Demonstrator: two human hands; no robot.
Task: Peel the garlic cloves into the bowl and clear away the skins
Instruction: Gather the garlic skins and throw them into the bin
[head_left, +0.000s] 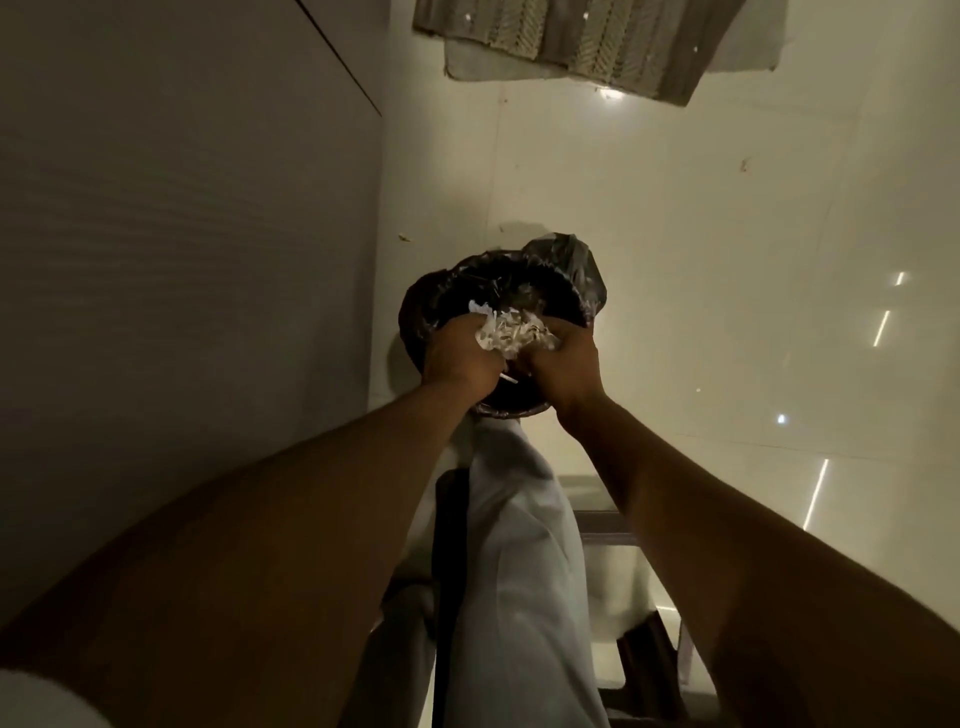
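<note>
I am seeing left hand (457, 358) and right hand (566, 364) curling inward, fingers gripping one wad of garlic skins (511, 335) between them, black-lined bin (441, 286) sitting directly beneath both, pale floor (675, 260) lying beyond.

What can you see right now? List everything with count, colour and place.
garlic skins: one bunch, white, held over the bin
bin: one, lined with a black bag, on the floor, centre
mat: one, grey-beige striped, floor at top
floor: glossy cream tiles, right and top
wall panel: one, grey, left
garment: white with a dark stripe, lower centre
left hand: grips the skins from the left
right hand: grips the skins from the right
</note>
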